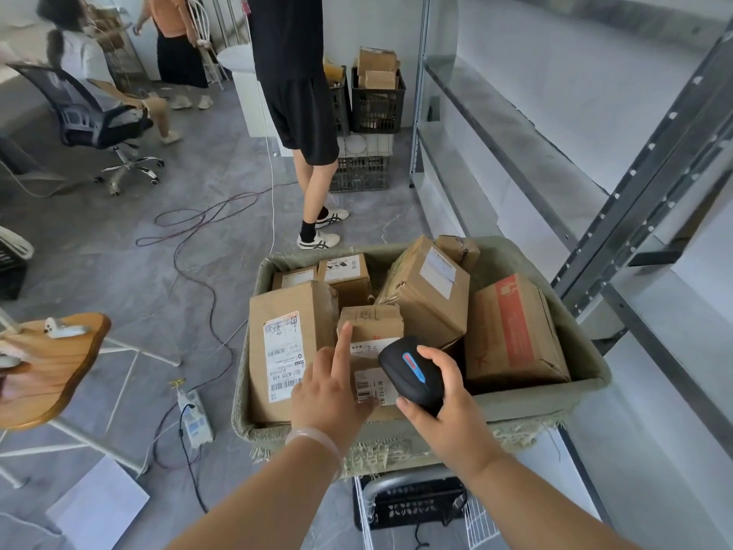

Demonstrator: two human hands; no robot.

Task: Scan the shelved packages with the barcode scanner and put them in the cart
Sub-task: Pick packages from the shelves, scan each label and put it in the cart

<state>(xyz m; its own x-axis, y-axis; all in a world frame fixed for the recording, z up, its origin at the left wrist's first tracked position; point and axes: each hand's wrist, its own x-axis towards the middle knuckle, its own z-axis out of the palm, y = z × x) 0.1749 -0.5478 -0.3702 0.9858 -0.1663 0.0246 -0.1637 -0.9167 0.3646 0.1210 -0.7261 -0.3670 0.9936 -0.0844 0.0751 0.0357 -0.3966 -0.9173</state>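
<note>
Gripping a black oval barcode scanner with a blue and red button (412, 373) in the right hand (452, 414), thumb curled at its near end, fingers hooked over its far side. Holding it just above the near edge of a cart lined with a grey-green fabric bin (587, 351), nose pointing left and down at a small brown cardboard box with white labels (373, 323). Reaching in with the left hand (325, 394): index finger (345, 339) straight, lying up the box's left front edge, thumb spread across the lower barcode label, nothing grasped. Wedged between a tall brown labelled carton (285, 311) on the left and a tilted brown carton (420, 295) behind. Farther right, a red-printed carton (515, 331). Alongside, grey metal shelving (515, 144).
</note>
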